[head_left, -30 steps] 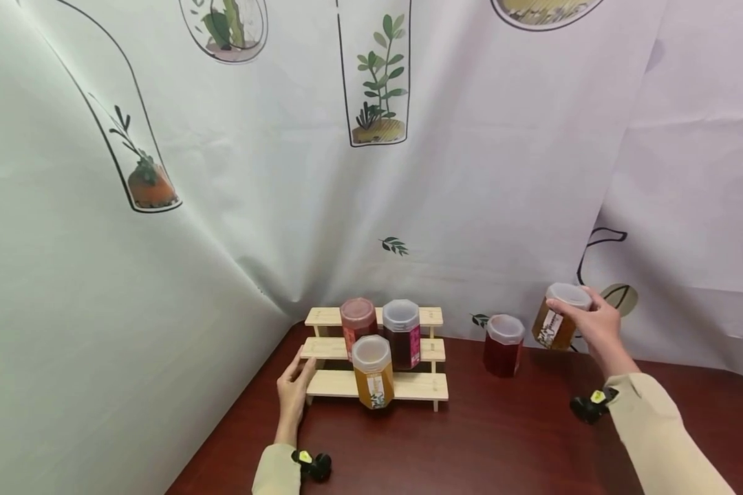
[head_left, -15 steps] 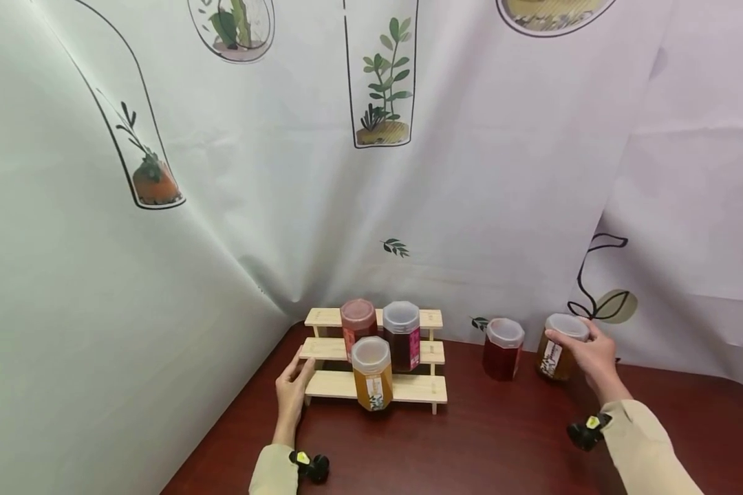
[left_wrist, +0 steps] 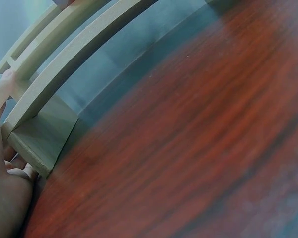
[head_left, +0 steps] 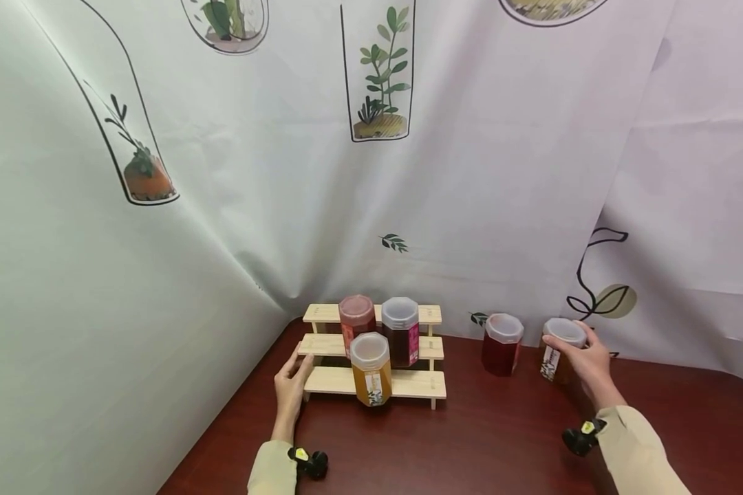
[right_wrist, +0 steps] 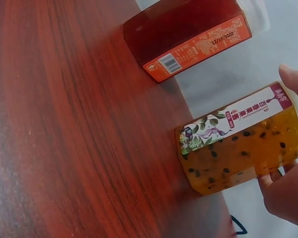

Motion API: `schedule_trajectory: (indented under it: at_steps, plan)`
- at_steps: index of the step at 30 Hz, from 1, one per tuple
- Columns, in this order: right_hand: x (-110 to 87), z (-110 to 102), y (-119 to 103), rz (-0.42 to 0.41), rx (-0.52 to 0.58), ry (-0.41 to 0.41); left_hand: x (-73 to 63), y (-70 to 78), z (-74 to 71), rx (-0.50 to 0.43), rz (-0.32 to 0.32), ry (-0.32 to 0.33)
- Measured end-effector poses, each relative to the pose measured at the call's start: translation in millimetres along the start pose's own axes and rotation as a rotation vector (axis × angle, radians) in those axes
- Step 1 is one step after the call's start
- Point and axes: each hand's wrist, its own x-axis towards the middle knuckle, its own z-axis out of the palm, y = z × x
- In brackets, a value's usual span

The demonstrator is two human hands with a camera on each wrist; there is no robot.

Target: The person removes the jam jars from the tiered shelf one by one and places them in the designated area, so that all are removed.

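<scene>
My right hand (head_left: 588,364) grips an amber jam jar (right_wrist: 238,144) near its white lid, with dark seeds visible inside. The jar stands on the table at the right, its base touching the wood. Beside it is a dark red jar (head_left: 501,349) with an orange label. My left hand (head_left: 291,388) holds the left end of a three-tier wooden rack (head_left: 417,383); in the left wrist view the thumb lies against a shelf end (left_wrist: 39,94). The rack bears a pink-lidded red jar (head_left: 356,320), a dark purple jar (head_left: 401,337) and a yellow jar (head_left: 371,375).
The dark red wooden table (head_left: 446,447) reaches back to a pale cloth backdrop (head_left: 470,172) printed with plants. The same cloth runs along the left side. Small black cameras sit on both wrists.
My right hand has lowered the amber jar from the air onto the table beside the dark red jar. The left hand has stayed on the rack.
</scene>
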Motion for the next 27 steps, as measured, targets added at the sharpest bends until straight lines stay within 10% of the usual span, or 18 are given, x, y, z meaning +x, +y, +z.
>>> schedule_trajectory:
  at_steps: [14,27]
  plan:
    - [1.2,0,-8,-0.004,0.050,-0.033,-0.1,1.4,0.3,0.010,-0.011,0.002]
    - [-8.1,1,-79,-0.181,0.124,-0.045,2.4,-2.0,0.2,0.003,-0.020,0.003]
